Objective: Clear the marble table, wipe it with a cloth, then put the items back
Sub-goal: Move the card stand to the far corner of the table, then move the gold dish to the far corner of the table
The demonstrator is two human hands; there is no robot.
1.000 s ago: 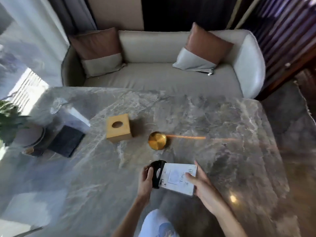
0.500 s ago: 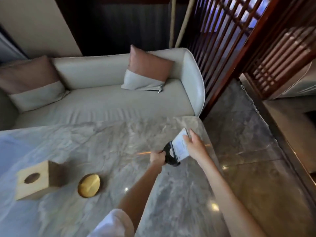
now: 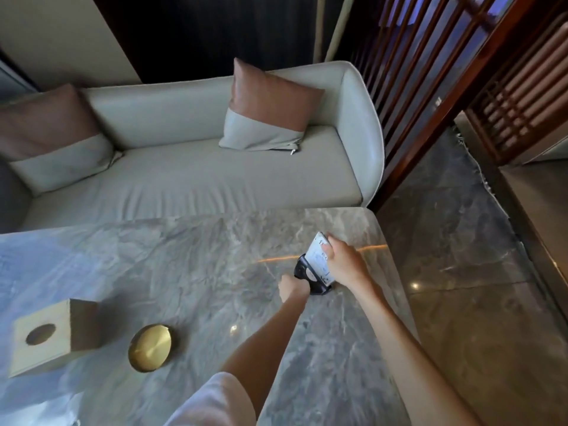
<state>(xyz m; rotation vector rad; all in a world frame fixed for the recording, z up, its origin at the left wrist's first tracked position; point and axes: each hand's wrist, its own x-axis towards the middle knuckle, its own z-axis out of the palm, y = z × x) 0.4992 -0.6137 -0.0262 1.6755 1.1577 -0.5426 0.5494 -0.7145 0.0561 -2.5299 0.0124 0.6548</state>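
Grey veined marble bench; white printed card in a black stand; pale wooden box; brass-gold dish; grey sofa, rust-and-grey cushions.

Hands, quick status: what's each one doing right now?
Left hand: closed on the black stand.
Right hand: closed on the white card in that stand.

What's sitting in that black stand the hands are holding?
A white card stands in the black stand, gripped by the right hand. The left hand holds the base. The card's bottom edge is hidden.
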